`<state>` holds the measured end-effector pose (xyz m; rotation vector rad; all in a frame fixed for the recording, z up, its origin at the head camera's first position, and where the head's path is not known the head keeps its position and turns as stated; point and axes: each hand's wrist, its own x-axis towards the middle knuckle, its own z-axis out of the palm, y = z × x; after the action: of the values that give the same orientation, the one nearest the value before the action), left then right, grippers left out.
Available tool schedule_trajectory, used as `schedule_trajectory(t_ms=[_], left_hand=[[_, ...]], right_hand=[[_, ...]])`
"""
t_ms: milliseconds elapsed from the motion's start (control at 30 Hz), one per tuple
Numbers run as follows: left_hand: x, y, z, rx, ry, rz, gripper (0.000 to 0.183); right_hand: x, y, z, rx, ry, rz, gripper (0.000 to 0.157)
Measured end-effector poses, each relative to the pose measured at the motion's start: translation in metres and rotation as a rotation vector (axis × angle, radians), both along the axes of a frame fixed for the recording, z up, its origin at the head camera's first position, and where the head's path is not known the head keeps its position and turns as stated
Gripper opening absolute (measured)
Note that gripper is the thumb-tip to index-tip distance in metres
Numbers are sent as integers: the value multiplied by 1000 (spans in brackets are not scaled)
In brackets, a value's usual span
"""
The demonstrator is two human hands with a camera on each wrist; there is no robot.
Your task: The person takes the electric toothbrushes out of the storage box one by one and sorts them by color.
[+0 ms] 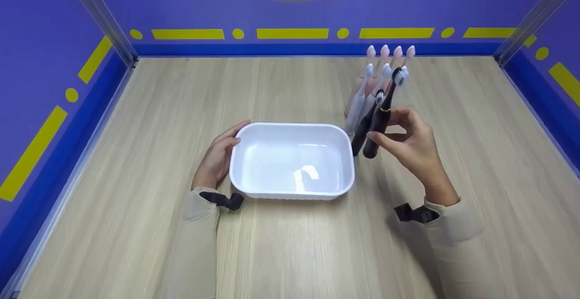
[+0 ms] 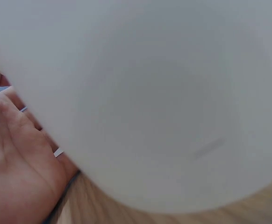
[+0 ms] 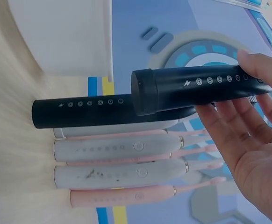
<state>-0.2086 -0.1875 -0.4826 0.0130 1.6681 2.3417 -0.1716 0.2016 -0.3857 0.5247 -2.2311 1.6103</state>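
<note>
A white rectangular plastic basin [image 1: 272, 165] sits on the table, its visible inside bare. My left hand [image 1: 218, 156] grips its left end, thumb at the rim. In the left wrist view the basin's wall [image 2: 164, 102] hides most of the fingers. Between thumb and fingers, my right hand [image 1: 414, 142] pinches a black electric toothbrush [image 3: 173, 91] by its handle, brush head up and slightly tilted. Its base is off the table in the right wrist view. Close beside it stands a second black toothbrush [image 3: 80, 113], partly hidden behind the held one in the head view.
Behind the black brushes stand several white electric toothbrushes [image 3: 103, 150] and several pink ones [image 3: 103, 198], upright in rows right of the basin. A wooden table [image 1: 290, 244] lies under everything. Blue-purple panels [image 1: 290, 16] with yellow marks border its back and sides.
</note>
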Motion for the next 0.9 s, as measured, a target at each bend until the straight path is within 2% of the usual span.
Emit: schedule_trajectory(t_ms=[233, 500, 900], left_hand=[[1, 0, -1, 6, 1, 8, 54], [0, 0, -1, 22, 11, -8, 55], [0, 0, -1, -13, 8, 1, 55]], right_hand=[[-3, 8, -2, -12, -27, -53, 42], [-9, 14, -8, -20, -72, -66, 42], [-17, 20, -21, 64, -119, -95, 47]])
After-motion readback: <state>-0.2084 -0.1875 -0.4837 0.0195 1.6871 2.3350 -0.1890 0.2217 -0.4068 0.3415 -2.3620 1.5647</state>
